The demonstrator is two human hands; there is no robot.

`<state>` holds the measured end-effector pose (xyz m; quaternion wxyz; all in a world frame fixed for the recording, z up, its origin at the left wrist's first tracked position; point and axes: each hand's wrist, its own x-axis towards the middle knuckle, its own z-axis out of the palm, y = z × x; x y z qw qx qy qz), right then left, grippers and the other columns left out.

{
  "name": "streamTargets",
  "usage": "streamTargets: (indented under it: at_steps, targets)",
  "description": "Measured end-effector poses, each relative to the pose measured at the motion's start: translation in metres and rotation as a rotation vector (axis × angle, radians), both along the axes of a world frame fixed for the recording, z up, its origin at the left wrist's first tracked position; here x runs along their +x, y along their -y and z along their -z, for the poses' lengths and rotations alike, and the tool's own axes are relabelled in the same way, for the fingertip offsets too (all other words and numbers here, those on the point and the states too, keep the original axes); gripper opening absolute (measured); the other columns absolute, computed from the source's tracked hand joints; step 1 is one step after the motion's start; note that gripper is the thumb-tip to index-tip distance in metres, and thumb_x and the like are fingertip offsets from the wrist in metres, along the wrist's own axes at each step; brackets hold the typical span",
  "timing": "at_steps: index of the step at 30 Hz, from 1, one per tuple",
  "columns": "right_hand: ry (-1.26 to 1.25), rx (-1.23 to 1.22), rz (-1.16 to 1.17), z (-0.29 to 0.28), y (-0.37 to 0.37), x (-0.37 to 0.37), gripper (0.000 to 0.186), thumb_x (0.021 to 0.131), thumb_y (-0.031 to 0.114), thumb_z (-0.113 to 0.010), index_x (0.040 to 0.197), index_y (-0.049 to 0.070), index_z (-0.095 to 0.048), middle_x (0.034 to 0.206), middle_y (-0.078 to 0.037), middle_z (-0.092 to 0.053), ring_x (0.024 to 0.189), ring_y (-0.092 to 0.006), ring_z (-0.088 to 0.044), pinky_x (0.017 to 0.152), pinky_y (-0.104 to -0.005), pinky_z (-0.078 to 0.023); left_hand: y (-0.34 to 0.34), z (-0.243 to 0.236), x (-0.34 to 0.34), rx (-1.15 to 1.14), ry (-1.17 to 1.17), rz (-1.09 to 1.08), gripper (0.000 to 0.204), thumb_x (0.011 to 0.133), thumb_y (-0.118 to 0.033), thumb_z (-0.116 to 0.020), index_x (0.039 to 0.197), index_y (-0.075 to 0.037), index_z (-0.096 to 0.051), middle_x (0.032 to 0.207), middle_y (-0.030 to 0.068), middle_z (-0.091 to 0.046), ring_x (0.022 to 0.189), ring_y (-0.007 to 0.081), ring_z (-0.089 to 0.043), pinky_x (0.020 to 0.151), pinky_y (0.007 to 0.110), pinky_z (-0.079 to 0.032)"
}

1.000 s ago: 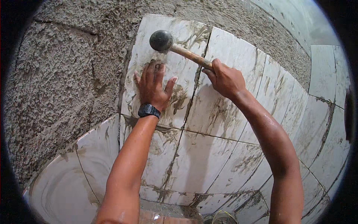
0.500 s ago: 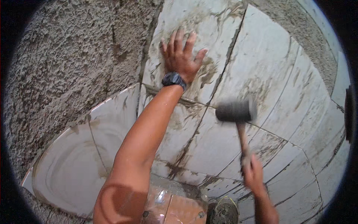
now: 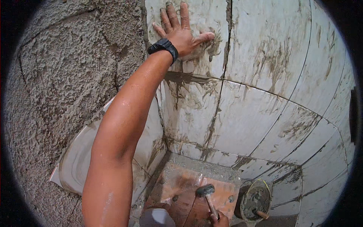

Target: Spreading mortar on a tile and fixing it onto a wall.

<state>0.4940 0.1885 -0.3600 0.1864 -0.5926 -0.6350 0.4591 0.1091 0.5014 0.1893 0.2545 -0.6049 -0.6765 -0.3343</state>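
Note:
My left hand (image 3: 177,36) lies spread on an upper wall tile (image 3: 266,43), a marbled white tile streaked with cement beside the rough wall, a dark watch on its wrist. Low in the view, my right hand (image 3: 219,220) is closed on the wooden handle of a rubber mallet (image 3: 205,190), whose dark head hangs over the reddish floor tiles (image 3: 176,179). The right forearm is mostly out of view.
Rough cement wall (image 3: 64,72) fills the left side, above white tiles (image 3: 77,159) partly behind my left forearm. A bucket of grey mortar (image 3: 257,200) with a wooden-handled tool stands at the lower right beside the tiled wall (image 3: 317,151).
My right hand has brought the mallet down from the upper wall tile to low over the floor. My left hand stays spread on the tile. The view has shifted downward, showing more floor and bucket.

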Motion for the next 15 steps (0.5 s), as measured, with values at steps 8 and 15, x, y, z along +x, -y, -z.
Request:
streamTargets:
  at_steps: [8, 15]
  targets:
    - [0.177, 0.595, -0.135, -0.141, -0.123, -0.055, 0.030, 0.085, 0.024, -0.069, 0.100, -0.001, -0.062, 0.094, -0.022, -0.062, 0.090, -0.0417, -0.059, 0.077, -0.0501, -0.048, 0.011, -0.008, 0.007, -0.114, 0.004, -0.054, 0.138, 0.069, -0.089, -0.054, 0.152, -0.013, 0.027, 0.156, 0.0246, 0.032, 0.144, 0.0459, 0.028, 0.111, 0.071, 0.005]
    - [0.006, 1.577, -0.182, -0.336, -0.268, -0.194, 0.024, 0.079, 0.013, -0.068, 0.101, 0.008, -0.063, 0.092, -0.012, -0.059, 0.087, -0.0323, -0.057, 0.073, -0.0429, -0.045, -0.011, 0.013, -0.016, 0.194, -0.154, -0.074, 0.126, 0.075, -0.089, -0.046, 0.157, -0.013, 0.011, 0.160, 0.0312, 0.009, 0.147, 0.0506, 0.009, 0.105, 0.079, -0.002]
